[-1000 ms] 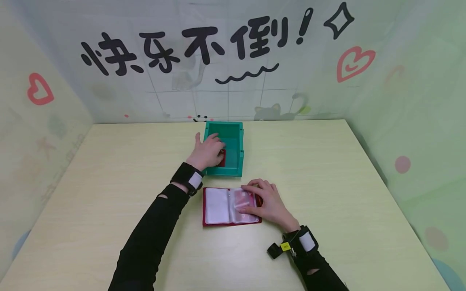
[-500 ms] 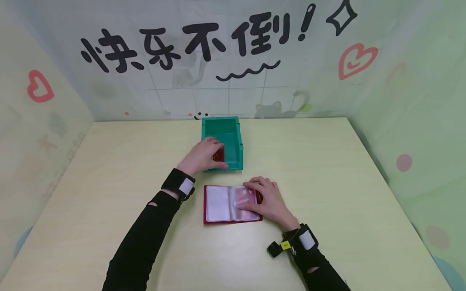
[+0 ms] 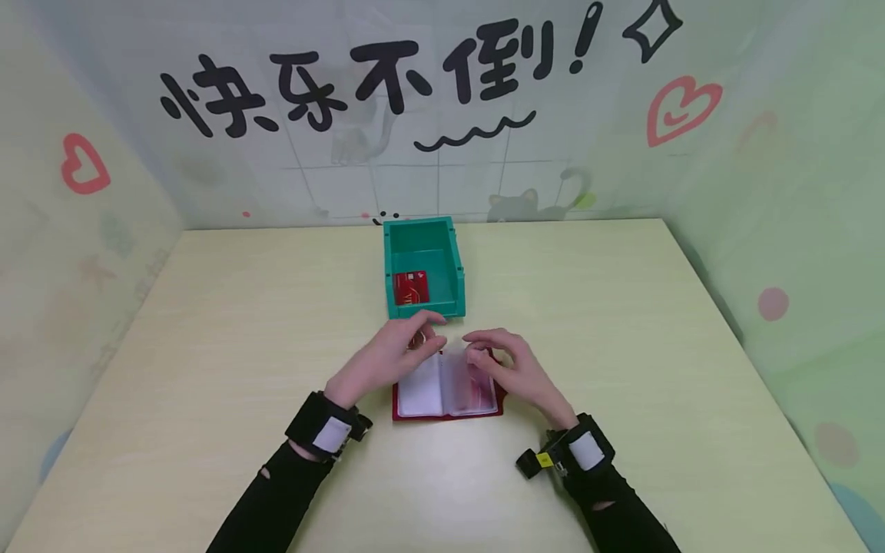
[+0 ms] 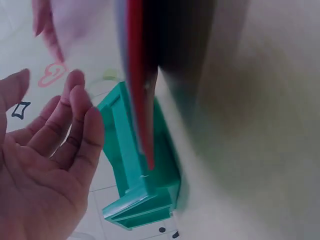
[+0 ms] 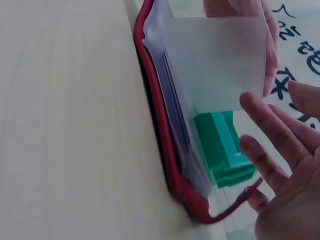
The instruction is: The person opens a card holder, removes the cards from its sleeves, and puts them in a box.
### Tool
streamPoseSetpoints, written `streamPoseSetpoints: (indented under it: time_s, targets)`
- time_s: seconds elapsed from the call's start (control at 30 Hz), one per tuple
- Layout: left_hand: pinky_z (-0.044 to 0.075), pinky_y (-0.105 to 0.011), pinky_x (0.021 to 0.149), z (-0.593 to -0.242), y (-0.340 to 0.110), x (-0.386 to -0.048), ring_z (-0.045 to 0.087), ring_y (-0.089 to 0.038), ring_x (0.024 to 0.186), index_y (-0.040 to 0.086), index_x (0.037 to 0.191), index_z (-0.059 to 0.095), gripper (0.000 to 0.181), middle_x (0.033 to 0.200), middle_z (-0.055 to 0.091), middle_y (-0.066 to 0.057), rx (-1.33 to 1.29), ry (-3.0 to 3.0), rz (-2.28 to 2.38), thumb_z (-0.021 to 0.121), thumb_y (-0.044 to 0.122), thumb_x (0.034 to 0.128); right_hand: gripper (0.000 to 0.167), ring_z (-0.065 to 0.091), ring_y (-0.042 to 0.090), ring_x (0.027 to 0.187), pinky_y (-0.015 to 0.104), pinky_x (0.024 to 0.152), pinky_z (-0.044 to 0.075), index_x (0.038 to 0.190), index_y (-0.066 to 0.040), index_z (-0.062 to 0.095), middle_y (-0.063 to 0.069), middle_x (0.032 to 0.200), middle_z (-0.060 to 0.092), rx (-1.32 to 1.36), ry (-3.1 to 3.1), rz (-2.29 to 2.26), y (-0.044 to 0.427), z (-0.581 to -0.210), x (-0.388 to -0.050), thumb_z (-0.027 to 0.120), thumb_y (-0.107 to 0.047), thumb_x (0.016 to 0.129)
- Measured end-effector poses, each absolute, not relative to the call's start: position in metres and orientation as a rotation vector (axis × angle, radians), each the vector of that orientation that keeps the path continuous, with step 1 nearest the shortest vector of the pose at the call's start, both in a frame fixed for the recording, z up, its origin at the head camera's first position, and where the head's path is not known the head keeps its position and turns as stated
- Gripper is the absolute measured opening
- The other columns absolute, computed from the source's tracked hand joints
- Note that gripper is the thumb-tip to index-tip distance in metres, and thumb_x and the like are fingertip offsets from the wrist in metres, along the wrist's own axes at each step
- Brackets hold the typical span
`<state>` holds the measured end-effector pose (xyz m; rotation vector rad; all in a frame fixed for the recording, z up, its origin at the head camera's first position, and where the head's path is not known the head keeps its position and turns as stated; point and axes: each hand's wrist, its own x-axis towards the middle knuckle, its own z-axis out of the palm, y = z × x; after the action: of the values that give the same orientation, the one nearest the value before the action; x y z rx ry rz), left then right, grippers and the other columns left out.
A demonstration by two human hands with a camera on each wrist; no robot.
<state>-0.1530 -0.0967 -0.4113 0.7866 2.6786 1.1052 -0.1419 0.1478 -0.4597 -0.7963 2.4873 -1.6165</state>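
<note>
A small card holder (image 3: 419, 395) with a red cover lies spread on the table, its pages facing up. Above its upper left part hovers my left hand (image 3: 386, 355), fingers loosely bent; in the left wrist view no object shows between the thumb and fingers. My right hand (image 3: 515, 369) is over the right page, thumb and fingers apart in the right wrist view. There, a clear sleeve (image 5: 220, 65) stands up from the holder. A fingertip of the right hand is at its corner; whether it touches is hard to tell.
Behind the holder stands a teal plastic box (image 3: 458, 280) with a red card (image 3: 412, 289) in its near left part. The pale wooden table (image 3: 242, 330) meets printed cloth walls at its back and sides.
My left hand has come back from the box to the holder, uncovering the red card. The right hand has shifted slightly and its fingers have spread off the page; a clear sleeve now stands raised.
</note>
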Motion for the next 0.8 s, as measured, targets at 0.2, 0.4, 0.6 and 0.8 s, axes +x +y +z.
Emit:
streamPoseSetpoints:
  time_s: [0.2,0.4,0.6,0.8]
  targets:
    - [0.050,-0.026,0.066,-0.429,-0.100,-0.137,0.060,-0.012,0.074,0.009,0.155,0.031,0.074,0.089,0.069,-0.002,0.469,2.538,1.239,0.058,0.050,0.0991,0.037,0.067,0.021,0.108,0.042,0.104,0.042,0.134,-0.008,0.063,0.007,0.120,0.074,-1.019,2.433,-1.432,0.132,-0.454,-0.138,0.065,-0.014,0.097]
    - [0.056,-0.033,0.079,-0.435,-0.099,-0.128,0.058,-0.020,0.087,0.002,0.152,0.034,0.076,0.099,0.063,-0.009,0.410,2.722,1.136,0.076,0.014,0.0894,0.051,0.043,0.030,0.127,0.056,0.103,0.036,0.128,-0.017,0.068,0.007,0.128,0.059,-0.966,2.694,-1.130,0.145,-0.461,-0.142,0.083,-0.030,0.081]
    - [0.054,-0.044,0.100,-0.434,-0.084,-0.118,0.049,-0.030,0.118,0.004,0.132,0.058,0.052,0.125,0.054,-0.015,0.456,2.884,0.921,0.079,0.006,0.0847,0.069,0.037,0.031,0.128,0.051,0.102,0.030,0.136,-0.020,0.063,0.007,0.129,0.051,-0.773,2.677,-0.999,0.168,-0.467,-0.153,0.087,-0.038,0.074]
    - [0.055,-0.030,0.081,-0.437,-0.071,-0.115,0.057,-0.016,0.087,0.001,0.111,0.069,0.018,0.098,0.064,-0.007,0.498,2.764,1.012,0.067,0.008,0.0943,0.070,0.040,0.027,0.121,0.043,0.094,0.031,0.134,-0.020,0.064,0.007,0.124,0.051,-0.767,2.725,-0.989,0.163,-0.473,-0.154,0.089,-0.040,0.072]
